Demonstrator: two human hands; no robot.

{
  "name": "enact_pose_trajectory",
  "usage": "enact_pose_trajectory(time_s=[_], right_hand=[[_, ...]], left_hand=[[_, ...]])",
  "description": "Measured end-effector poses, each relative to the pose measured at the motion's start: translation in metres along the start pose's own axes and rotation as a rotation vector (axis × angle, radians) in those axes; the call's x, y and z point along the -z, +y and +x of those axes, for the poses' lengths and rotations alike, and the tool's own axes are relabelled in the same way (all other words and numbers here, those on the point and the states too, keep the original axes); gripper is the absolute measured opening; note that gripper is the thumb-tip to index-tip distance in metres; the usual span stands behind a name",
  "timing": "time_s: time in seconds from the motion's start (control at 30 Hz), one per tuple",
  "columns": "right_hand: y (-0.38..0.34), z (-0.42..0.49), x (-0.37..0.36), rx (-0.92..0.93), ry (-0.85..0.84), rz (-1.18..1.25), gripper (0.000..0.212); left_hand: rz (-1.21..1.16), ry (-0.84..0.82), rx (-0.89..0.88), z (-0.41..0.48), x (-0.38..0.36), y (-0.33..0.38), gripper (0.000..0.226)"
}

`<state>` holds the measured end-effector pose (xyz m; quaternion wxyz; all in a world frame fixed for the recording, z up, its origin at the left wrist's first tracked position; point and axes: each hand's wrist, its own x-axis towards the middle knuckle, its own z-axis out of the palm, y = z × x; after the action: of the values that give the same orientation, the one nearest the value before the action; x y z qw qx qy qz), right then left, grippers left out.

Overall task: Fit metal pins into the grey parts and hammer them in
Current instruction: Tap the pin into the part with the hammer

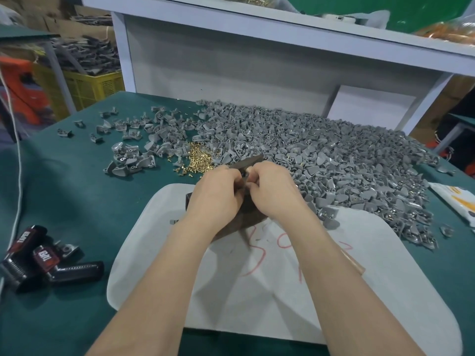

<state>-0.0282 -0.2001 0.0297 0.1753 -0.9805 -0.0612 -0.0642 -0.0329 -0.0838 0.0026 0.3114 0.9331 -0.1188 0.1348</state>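
My left hand (218, 191) and my right hand (272, 191) meet fingertip to fingertip over a dark block (191, 201) on a white sheet (282, 291). Their curled fingers pinch something small and dark between them, mostly hidden; it looks like a grey part. A hammer's dark head (250, 160) sticks out just above my right hand, and its wooden handle end (356, 264) shows beside my right forearm. A heap of brass pins (198, 160) lies just beyond my hands. A large pile of grey parts (321, 155) covers the table's right and far side.
Scattered grey parts (128, 140) lie at the far left of the green table (77, 196). Black and red tools (41, 258) lie at the near left with a white cord. A white packet (455, 201) sits at the right edge. A white shelf (257, 47) rises behind.
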Motion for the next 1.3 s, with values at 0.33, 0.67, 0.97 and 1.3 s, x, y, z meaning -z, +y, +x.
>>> enact_pose_trajectory(time_s=[0.33,0.67,0.97,1.3], right_hand=[[0.008,0.0,-0.008,-0.01,0.048,0.06,0.005],[0.055,0.001,-0.009,-0.298,-0.067,-0.033,0.028],[0.051,-0.011,0.021,-0.196,0.042,0.249,0.018],[0.025,-0.074,0.043,0.228,0.328,0.11,0.073]], left_hand=[[-0.016,0.007,0.01,0.0,0.0,-0.001,0.003],[-0.033,0.006,0.032,0.0,0.0,-0.001,0.011],[-0.013,0.062,0.129,0.001,0.001,-0.004,0.008],[-0.011,0.072,0.13,0.001,0.001,-0.003,0.01]])
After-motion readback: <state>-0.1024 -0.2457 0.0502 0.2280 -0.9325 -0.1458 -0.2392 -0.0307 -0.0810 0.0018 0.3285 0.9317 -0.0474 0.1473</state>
